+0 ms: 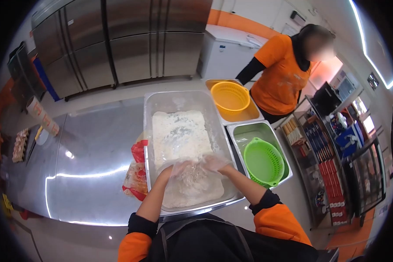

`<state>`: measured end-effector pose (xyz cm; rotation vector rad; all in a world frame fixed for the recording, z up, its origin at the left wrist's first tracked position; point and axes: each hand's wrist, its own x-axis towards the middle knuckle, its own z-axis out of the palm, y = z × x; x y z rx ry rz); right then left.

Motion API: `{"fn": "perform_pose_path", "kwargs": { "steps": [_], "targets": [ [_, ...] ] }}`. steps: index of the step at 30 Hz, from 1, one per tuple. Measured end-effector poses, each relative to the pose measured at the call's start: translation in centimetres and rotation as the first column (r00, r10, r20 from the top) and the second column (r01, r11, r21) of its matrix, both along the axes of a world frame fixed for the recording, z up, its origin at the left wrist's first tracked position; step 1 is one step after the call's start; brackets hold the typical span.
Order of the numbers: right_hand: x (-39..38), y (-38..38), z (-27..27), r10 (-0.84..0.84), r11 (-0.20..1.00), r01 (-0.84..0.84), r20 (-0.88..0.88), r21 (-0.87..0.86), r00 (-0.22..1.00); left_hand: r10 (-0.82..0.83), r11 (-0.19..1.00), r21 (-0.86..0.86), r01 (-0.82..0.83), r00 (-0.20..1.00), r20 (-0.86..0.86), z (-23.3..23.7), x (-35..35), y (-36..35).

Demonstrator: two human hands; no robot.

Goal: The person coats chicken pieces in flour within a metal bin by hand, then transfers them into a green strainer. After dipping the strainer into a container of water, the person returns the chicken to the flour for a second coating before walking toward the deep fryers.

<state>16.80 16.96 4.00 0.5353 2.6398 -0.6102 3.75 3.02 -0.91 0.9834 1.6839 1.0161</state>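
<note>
Starting from the far left, an egg tray (20,145) is parked on the stainless steel counter (100,131), with a tall white tube with reddish print (43,115) near it. Further over, a red-and-clear plastic bag (137,174) is tucked right beside a deep metal tub (179,98), and that's where the flour (181,139) (looks like flour, anyway) is kept, spread over the bottom. The left hand (181,168), in a clear plastic glove, is held low in the near half of the tub, seemingly cupped toward a loose whitish heap (195,185); whether the fingers are spread or pinched can't be told through the film and blur. Same goes for the right hand (216,163), gloved and angled in from the other side. For this kind of hand-working, the heap is probably best lifted and rubbed lightly, with the corners swept in and everything kept below the rim so less gets spilled. No real pointing end is shown by the flour; its long axis is lined up with the tub's, running away from the wearer. Over on the right, a yellow basket (230,97) and a green basket (264,161) are each held in their own metal pan, with a co-worker (277,74) seen behind.
</note>
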Motion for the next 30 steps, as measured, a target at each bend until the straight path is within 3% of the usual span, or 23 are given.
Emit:
{"fn": "perform_pose_path", "kwargs": {
  "steps": [1, 2, 3, 5, 7, 8, 9, 11, 13, 14, 15, 16, 20, 22, 23, 24, 25, 26, 28, 29, 30],
  "targets": [
    [-1.3, 2.2, -4.2, 0.081, 0.996, -0.078, -0.066, 0.045, 0.995, 0.042, 0.999, 0.037, -0.038, 0.992, -0.123, -1.6, -0.5, -0.1],
    [-2.2, 3.0, -6.7, 0.163, 0.984, -0.152, -0.128, 0.09, 0.978, 0.038, 0.995, -0.079, -0.067, 0.944, -0.327, 0.4, -0.9, -0.8],
    [-2.8, 1.9, -6.2, 0.044, 0.999, -0.046, -0.172, -0.003, 0.984, 0.005, 0.974, -0.194, -0.12, 0.861, -0.509, 2.5, -1.5, -1.0],
    [-4.3, -0.8, -4.7, -0.122, 0.986, 0.101, -0.16, -0.133, 0.98, 0.132, 0.96, -0.089, -0.264, 0.713, -0.689, 2.0, -1.9, -0.7],
    [-5.5, -1.6, -6.1, -0.143, 0.984, 0.138, -0.04, -0.111, 0.989, 0.343, 0.918, 0.024, -0.396, 0.764, -0.546, 0.7, -2.4, -0.9],
    [-5.2, -1.6, -7.4, -0.122, 0.99, 0.125, 0.047, -0.062, 0.991, 0.334, 0.927, 0.083, -0.367, 0.702, -0.629, 0.1, -2.3, -0.8],
    [-4.3, -2.0, -7.7, -0.161, 0.931, 0.178, 0.079, -0.317, 0.984, 0.316, 0.938, 0.134, -0.318, 0.634, -0.706, -0.5, -2.0, -0.9],
    [-2.6, -1.3, -7.0, -0.24, 0.631, 0.281, 0.162, -0.723, 0.957, 0.3, 0.914, -0.042, -0.403, 0.744, -0.597, -0.7, -1.8, -1.1],
    [0.3, -0.4, -6.8, -0.319, 0.539, 0.324, 0.167, -0.778, 0.933, 0.264, 0.873, -0.259, -0.414, 0.847, -0.462, 2.0, -0.9, -1.7],
    [0.8, -0.7, -4.3, -0.16, 0.797, 0.155, 0.044, -0.583, 0.986, 0.241, 0.84, -0.381, -0.386, 0.895, -0.376, 5.3, -0.3, -2.4],
    [1.4, -1.8, 0.1, 0.038, 0.947, -0.043, -0.023, -0.318, 0.999, 0.22, 0.795, -0.501, -0.343, 0.931, -0.29, 8.6, 0.3, -3.1],
    [1.7, -2.2, 2.5, 0.251, 0.968, -0.251, -0.03, -0.015, 0.968, 0.176, 0.78, -0.559, -0.281, 0.956, -0.235, 9.0, 0.6, -3.3],
    [4.1, -1.7, -3.2, 0.086, 0.996, -0.082, 0.151, -0.032, 0.985, 0.109, 0.859, -0.506, -0.075, 0.993, 0.038, 0.5, 3.1, -1.1],
    [4.7, -3.3, -5.2, 0.104, 0.988, -0.071, 0.254, -0.136, 0.962, 0.227, 0.888, -0.447, -0.112, 0.95, 0.214, -2.7, 5.1, 0.1],
    [5.0, -4.2, -6.5, -0.102, 0.935, 0.142, 0.136, -0.324, 0.985, 0.313, 0.888, -0.426, -0.172, 0.905, 0.289, -3.8, 6.1, 0.8],
    [5.2, -5.2, -7.8, -0.323, 0.798, 0.307, 0.062, -0.518, 0.944, 0.4, 0.878, -0.407, -0.253, 0.855, 0.331, -4.8, 7.1, 1.5],
    [5.0, -6.3, -8.3, -0.538, 0.588, 0.41, 0.041, -0.697, 0.842, 0.462, 0.864, -0.386, -0.324, 0.816, 0.348, -5.1, 7.8, 1.9],
    [4.2, -6.7, -8.5, -0.594, 0.525, 0.527, 0.155, -0.669, 0.789, 0.501, 0.851, -0.369, -0.373, 0.786, 0.361, -5.4, 8.3, 2.3],
    [2.1, -6.6, -7.4, -0.681, 0.384, 0.733, 0.364, -0.562, 0.636, 0.391, 0.904, -0.329, -0.272, 0.837, 0.382, -1.7, 7.0, 0.9],
    [2.0, -5.1, -10.3, -0.681, 0.299, 0.716, 0.385, -0.63, 0.623, 0.329, 0.928, -0.304, -0.215, 0.857, 0.397, -0.3, 6.2, 0.4],
    [2.0, -2.3, -15.5, -0.683, 0.211, 0.69, 0.4, -0.692, 0.611, 0.201, 0.979, -0.117, -0.166, 0.87, 0.449, -0.6, 5.5, 0.5]
  ]
}}
